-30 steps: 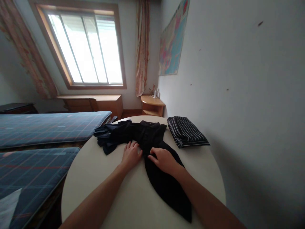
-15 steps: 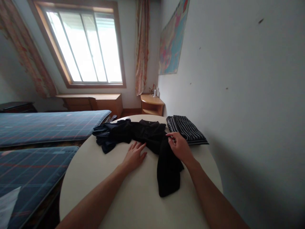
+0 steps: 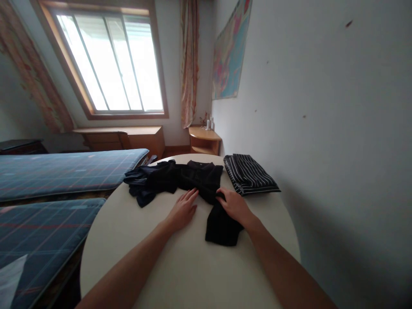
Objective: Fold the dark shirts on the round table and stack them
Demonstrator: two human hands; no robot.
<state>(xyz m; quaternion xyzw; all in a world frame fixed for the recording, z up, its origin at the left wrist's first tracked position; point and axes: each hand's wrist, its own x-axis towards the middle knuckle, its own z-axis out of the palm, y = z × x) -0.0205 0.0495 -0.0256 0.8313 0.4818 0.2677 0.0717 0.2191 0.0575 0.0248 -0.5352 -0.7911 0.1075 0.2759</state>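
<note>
A black collared shirt [image 3: 201, 176] lies across the far part of the round white table [image 3: 180, 274], its collar toward the window. One black sleeve or flap of it [image 3: 223, 227] hangs toward me over the tabletop. My right hand [image 3: 233, 207] pinches the shirt's cloth at its right side. My left hand [image 3: 183, 209] rests with fingers stretched out, its fingertips at the shirt's near edge. To the left, a dark navy crumpled garment [image 3: 144, 182] adjoins the black shirt; where one ends and the other begins is hard to see.
A folded black-and-white striped cloth [image 3: 252, 174] lies at the table's far right, near the white wall [image 3: 337, 150]. Left of the table stand beds with blue plaid mattresses [image 3: 54, 231]. A desk [image 3: 138, 135] and a corner shelf [image 3: 205, 135] are at the back.
My right hand has come nearer and slightly left, holding the cloth. The hanging black part now looks shorter and folded back. My left hand has hardly moved.
</note>
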